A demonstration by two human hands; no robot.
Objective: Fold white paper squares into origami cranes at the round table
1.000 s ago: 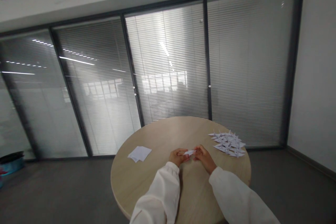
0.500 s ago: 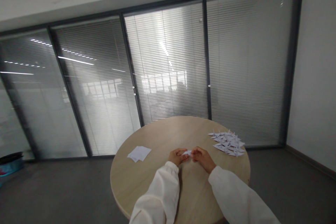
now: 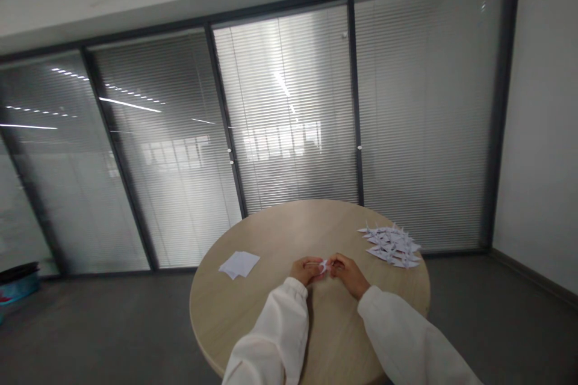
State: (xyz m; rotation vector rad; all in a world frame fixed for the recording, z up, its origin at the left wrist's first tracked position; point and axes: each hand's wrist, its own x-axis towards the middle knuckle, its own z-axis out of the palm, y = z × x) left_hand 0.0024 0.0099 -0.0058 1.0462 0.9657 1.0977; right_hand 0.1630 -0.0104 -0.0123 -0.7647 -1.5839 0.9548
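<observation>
Between my hands, over the middle of the round table, is a small piece of folded white paper (image 3: pixel 323 266). My left hand (image 3: pixel 306 269) is closed on its left side, thumb below and fingers above. The fingertips of my right hand (image 3: pixel 345 270) pinch its right end. Much of the paper is hidden by my fingers, so its exact fold cannot be made out. To the right lies a pile of folded white paper cranes (image 3: pixel 392 245), wings and points overlapping. A few flat white paper sheets (image 3: pixel 239 264) lie fanned out on the left.
The round wooden table (image 3: pixel 253 313) has its curved edge close around the papers and my forearms. Behind it stands a glass partition (image 3: pixel 293 102) with blinds and dark frames. A blue bin (image 3: pixel 20 284) sits on the floor at far left.
The paper between my fingers has changed shape, showing less of a flat white face and a more pointed, split outline. Both hands stay in nearly the same place.
</observation>
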